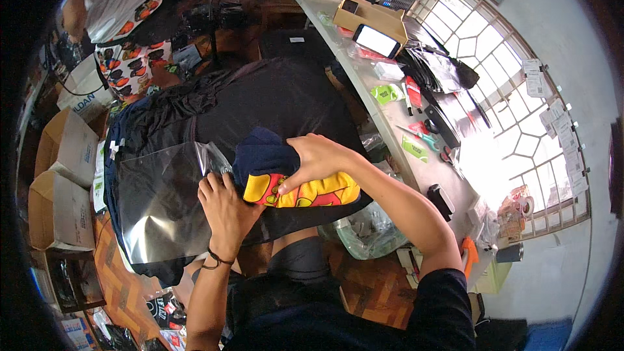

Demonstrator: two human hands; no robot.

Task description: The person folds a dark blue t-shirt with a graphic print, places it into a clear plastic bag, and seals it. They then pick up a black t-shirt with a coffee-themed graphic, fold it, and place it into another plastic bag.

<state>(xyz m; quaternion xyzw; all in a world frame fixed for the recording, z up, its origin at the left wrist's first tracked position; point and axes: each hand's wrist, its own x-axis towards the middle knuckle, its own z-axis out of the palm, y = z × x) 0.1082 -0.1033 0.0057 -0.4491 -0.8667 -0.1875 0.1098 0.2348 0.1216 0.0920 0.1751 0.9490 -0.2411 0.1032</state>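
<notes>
R hand [320, 158] has the folded navy-and-yellow garment [265, 155] gripped over the black cloth [279, 91], prob so folds don't slip; L hand [225, 205] is at the clear plastic bag [168, 211], can't tell if it's pinching tbh

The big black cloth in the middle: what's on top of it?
On the black cloth, a clear plastic sheet lies at left; the right hand holds a folded navy-and-yellow garment above it. Whatever the cloth covers cannot be seen.
</notes>
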